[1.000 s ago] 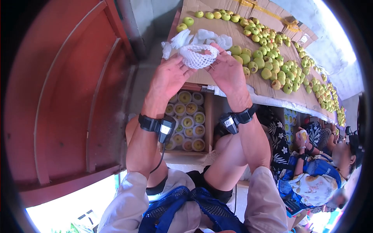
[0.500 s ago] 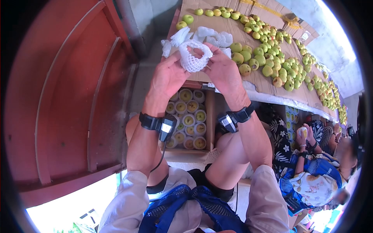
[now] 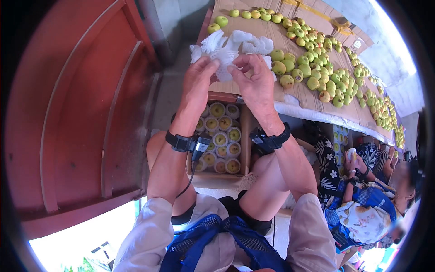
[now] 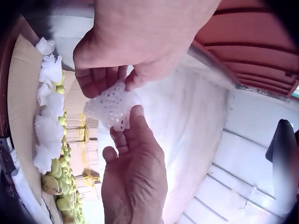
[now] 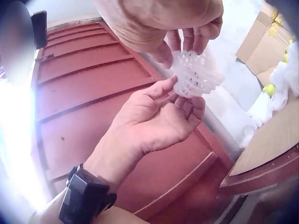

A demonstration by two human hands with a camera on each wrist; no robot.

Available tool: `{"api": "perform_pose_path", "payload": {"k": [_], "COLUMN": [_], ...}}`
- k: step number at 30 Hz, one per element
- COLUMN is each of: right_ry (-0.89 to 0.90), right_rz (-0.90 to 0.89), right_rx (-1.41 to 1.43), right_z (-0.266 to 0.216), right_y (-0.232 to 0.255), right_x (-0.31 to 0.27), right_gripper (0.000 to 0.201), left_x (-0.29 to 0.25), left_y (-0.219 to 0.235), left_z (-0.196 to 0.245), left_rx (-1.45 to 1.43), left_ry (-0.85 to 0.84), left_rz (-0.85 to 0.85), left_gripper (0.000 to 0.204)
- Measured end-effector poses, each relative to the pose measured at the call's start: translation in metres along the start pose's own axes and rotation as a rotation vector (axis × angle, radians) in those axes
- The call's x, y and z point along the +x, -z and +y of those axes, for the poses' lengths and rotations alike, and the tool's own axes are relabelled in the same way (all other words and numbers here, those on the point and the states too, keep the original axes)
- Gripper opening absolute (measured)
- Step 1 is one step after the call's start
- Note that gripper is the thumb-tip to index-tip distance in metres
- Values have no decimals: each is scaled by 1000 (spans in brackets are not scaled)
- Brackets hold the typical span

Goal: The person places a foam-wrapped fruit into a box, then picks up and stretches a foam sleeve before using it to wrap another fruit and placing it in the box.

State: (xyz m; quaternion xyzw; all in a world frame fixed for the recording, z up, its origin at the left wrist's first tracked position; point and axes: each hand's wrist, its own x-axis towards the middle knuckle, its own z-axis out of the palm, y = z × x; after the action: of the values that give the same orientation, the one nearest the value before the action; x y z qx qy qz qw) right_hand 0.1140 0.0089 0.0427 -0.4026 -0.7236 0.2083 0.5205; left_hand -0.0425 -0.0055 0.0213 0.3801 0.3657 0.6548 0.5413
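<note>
A white foam fruit net (image 3: 224,68) is stretched between my two hands over the edge of the cardboard-covered table (image 3: 294,97). My left hand (image 3: 196,80) pinches one side of it between thumb and fingers. On the opposite side my right hand (image 3: 254,86) pinches it too, thumb facing inward. In the left wrist view the foam net (image 4: 112,108) looks flattened, its mesh holes showing. From the right wrist the foam net (image 5: 189,77) holds no fruit. More crumpled foam nets (image 3: 258,46) lie on the table just beyond my hands.
Many green apples (image 3: 306,70) spread across the table to the right. Below it, between my legs, a cardboard box (image 3: 245,145) holds apples in foam nets. A red metal door (image 3: 81,109) stands at left. Another person (image 3: 362,204) sits at right, handling a fruit.
The net was held open as a wide ring with hands spread under it. Now it is flattened, and the hands have turned knuckles-up, pinching its sides.
</note>
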Motion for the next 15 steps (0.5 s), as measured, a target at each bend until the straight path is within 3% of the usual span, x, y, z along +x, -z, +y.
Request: {"api": "perform_pose_path", "payload": {"k": [9,15], "right_ry": [-109,-248], "right_rz": [-11,-6], "right_rx": [102,274], "right_z": [7,17], "right_y": [1,1], "right_x": [1,3], "right_gripper": [13,11], "left_x": [3,4], "left_y": [2,4], "left_z": [-6,-8], "left_rx": [146,162], "left_ry": [-48,-56], "left_rz": [-6,1], "left_gripper": [20,37]}}
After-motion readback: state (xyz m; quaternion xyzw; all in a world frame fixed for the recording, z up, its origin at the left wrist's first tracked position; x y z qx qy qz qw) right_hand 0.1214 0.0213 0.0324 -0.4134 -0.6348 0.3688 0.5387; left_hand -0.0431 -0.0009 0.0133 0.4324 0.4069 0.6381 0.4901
